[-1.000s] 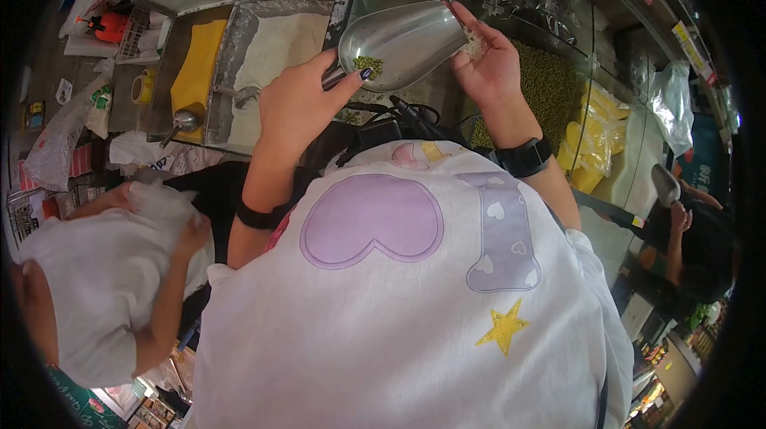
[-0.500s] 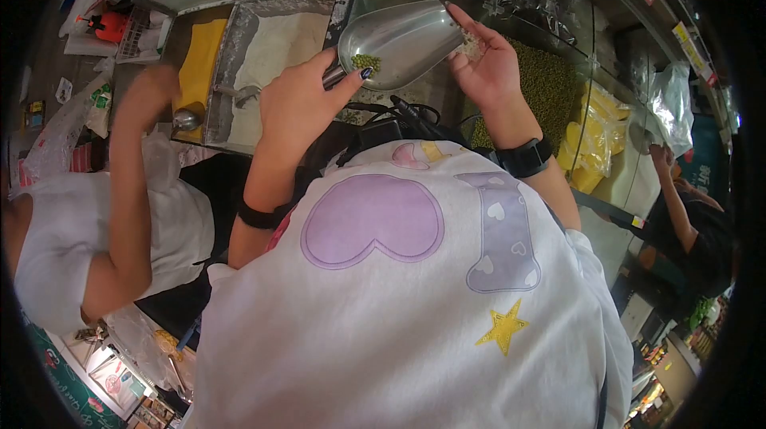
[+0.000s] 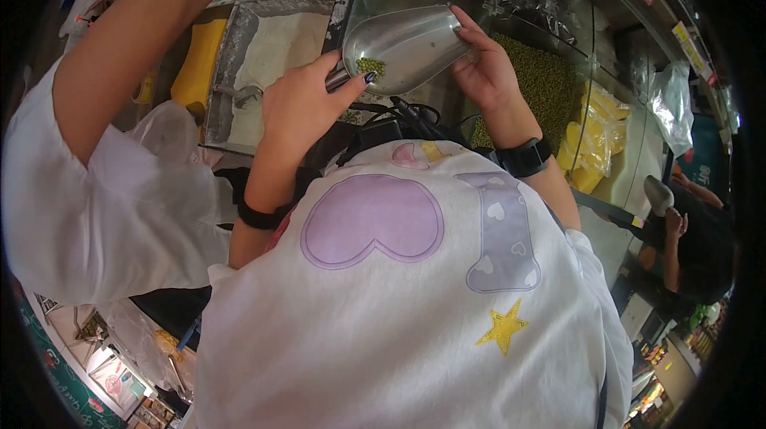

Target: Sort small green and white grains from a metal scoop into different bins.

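Note:
My left hand is closed round the handle of a metal scoop, its thumb pressed near the back rim. A small heap of green beans lies at the back of the scoop, by that thumb. At the scoop's front lip, my right hand grips the edge, with one finger along the upper side and the others partly hidden behind the metal. Beyond my right hand is a bin of green beans.
At left, a bin of white powder adjoins one with yellow contents. A co-worker's arm reaches across there. Yellow packets and a plastic bag lie right. Another person's hand is near a metal scoop.
The scoop has shifted slightly right and down in my hands. Pale bits seen by my right palm no longer show. The left co-worker has leaned in and stretched an arm forward.

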The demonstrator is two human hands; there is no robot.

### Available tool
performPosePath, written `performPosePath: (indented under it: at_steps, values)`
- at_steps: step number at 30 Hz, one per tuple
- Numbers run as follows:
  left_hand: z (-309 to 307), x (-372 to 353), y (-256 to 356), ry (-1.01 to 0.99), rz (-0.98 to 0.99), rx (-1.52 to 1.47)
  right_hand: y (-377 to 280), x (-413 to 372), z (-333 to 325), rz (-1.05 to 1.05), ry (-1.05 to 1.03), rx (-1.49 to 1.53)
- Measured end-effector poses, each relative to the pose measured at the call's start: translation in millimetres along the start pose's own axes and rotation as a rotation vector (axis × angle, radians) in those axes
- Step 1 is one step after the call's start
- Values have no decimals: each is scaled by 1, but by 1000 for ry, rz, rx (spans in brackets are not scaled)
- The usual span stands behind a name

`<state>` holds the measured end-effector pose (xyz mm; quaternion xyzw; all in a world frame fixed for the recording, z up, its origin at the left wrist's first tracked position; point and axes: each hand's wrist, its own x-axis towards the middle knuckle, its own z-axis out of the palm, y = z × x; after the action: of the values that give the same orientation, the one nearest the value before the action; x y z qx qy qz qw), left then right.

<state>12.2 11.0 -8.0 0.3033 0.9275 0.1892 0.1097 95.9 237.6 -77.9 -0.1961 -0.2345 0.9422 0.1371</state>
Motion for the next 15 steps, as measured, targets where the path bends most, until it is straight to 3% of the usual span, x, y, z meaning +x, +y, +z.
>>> performPosePath:
  at_steps: [6,8,15]
  values:
    - [-2,-2,1,19,6,-19,-3,5,-13,7,-8,155]
    - [1,-2,-2,22,9,-41,-4,9,-25,58,-309,333]
    - [1,-2,-1,42,19,-68,-5,1,-7,-2,-186,330]
